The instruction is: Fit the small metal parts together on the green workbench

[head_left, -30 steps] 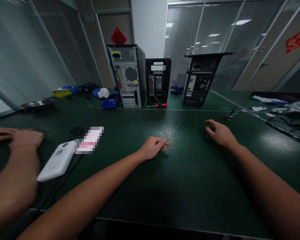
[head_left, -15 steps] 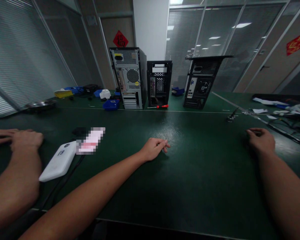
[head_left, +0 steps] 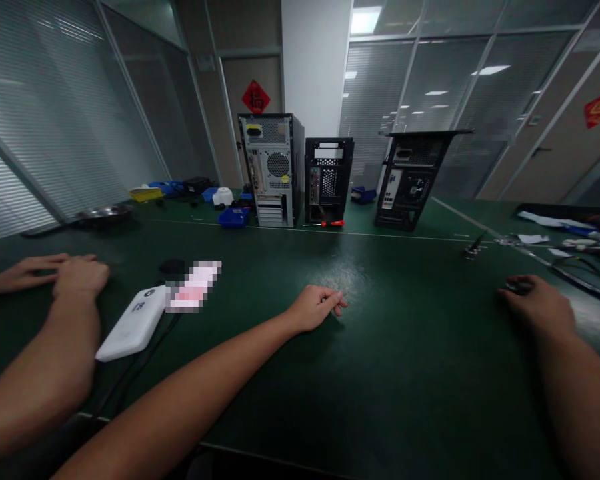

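Observation:
My left hand (head_left: 316, 308) rests on the dark green table (head_left: 380, 380), fingers loosely curled together and the thumb lying along them; nothing shows in it. Further right, my right hand (head_left: 545, 305) is curled close to the tabletop. A small dark, slightly shiny thing (head_left: 519, 287) shows between its thumb and fingers, too blurred to name. Beyond that hand, a small dark pointed metal piece (head_left: 474, 247) stands on the table. A white phone-like device (head_left: 134, 323) lies left of my left forearm, beside a pixelated pink-and-white item (head_left: 195, 288).
Another person's hands (head_left: 80, 275) rest at the left. Three computer cases (head_left: 271, 170) stand at the back, with a red-handled screwdriver (head_left: 333, 224) in front. Blue trays (head_left: 233, 217) and a metal bowl (head_left: 104, 212) sit back left. Cables (head_left: 587, 283) lie at the right.
The whole view has shifted, so things sit lower and further right. My right hand has turned slightly, and a small dark thing now shows in it. My left hand stays in place.

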A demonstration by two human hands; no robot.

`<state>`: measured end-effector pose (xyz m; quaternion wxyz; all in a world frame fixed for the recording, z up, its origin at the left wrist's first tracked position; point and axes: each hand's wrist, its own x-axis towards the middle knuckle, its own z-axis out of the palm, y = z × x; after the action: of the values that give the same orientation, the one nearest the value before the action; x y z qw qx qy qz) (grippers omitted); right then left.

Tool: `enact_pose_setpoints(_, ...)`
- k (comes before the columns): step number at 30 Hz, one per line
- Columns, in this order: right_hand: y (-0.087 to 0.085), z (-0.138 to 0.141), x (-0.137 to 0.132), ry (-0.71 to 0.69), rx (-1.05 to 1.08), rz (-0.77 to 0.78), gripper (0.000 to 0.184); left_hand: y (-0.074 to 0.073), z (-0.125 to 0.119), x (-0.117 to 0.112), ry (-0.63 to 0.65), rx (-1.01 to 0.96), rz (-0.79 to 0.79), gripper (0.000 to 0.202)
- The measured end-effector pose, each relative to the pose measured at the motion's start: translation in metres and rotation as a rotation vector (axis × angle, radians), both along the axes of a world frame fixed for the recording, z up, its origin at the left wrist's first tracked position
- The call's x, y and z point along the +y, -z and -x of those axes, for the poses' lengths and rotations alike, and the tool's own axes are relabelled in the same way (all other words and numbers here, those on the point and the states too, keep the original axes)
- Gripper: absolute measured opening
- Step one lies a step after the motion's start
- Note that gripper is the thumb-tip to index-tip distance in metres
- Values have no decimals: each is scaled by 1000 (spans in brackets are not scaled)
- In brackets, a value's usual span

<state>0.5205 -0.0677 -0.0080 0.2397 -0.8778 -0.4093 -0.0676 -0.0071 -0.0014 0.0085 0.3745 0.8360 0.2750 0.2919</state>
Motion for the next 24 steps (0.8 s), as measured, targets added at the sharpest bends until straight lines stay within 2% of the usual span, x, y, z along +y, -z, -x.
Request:
enact_pose_setpoints(4,-8,29,4,5,-32,18,51,3,-2,1,-58,11,7,37)
enact_pose_setpoints(7,-17,72,18,-167,-96,-20,56,5,-3,2,-131,-11,-6,27)
enact_pose_setpoints(10,-26,135,34,-436,-168,-60,56,7,-3,4,-233,-8,-50,20)
enact_pose_setpoints(13,-33,208,37,-727,-198,-49,53,7,-2,4,-281,1,-59,21)
enact_pose_setpoints(14,-35,232,34,-860,-209,-40,51,6,-2,4,-269,0,-51,24)
enact_pose_setpoints(15,-37,254,30,-1055,-234,-42,49,5,-2,4,-241,2,-48,27)
enact_pose_setpoints(17,-39,289,20,-1297,-275,-53,44,3,-2,3,-161,41,-85,27)
enact_pose_setpoints(18,-39,301,16,-1363,-288,-61,43,2,-1,2,-123,77,-124,26)
enact_pose_setpoints(20,-37,313,11,-1405,-296,-79,41,1,-1,1,-76,159,-215,26)
enact_pose_setpoints(24,-32,309,13,-1439,-302,-104,41,2,-2,0,-67,247,-331,24)
